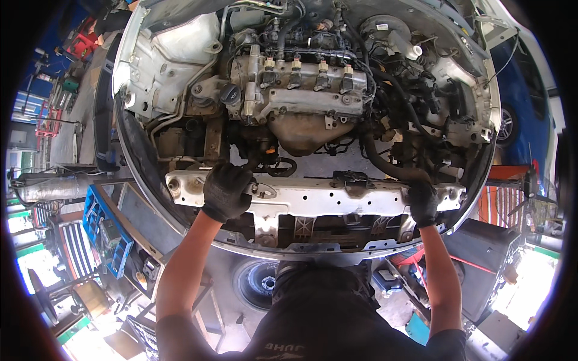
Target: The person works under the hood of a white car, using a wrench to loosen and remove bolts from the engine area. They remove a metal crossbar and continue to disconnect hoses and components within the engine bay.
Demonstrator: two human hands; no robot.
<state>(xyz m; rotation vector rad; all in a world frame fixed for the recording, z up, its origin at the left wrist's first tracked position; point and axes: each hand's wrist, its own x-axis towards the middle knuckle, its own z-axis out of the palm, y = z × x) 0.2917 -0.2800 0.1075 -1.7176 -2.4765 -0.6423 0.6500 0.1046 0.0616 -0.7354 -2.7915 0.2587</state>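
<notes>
A white metal crossbar (325, 201), the upper radiator support, runs across the front of a car's engine bay. Near its left end my left hand (227, 192), in a black glove, is closed over the bar. My right hand (423, 201), gloved alike, grips the bar close to its right end; its fingertips are partly hidden. Between the hands, a dark latch (352, 178) sits on the bar's far edge. Behind the bar stands the engine (316, 99) with a rusty heat shield (307, 133). A thick black hose (382, 162) reaches down toward my right hand.
The curved front bumper edge (289, 254) lies between me and the bar. At left are a blue tray (99, 228) and cluttered benches. A wheel (256, 283) lies on the floor below. To the right are a black cabinet (481, 259) and a blue car (524, 90).
</notes>
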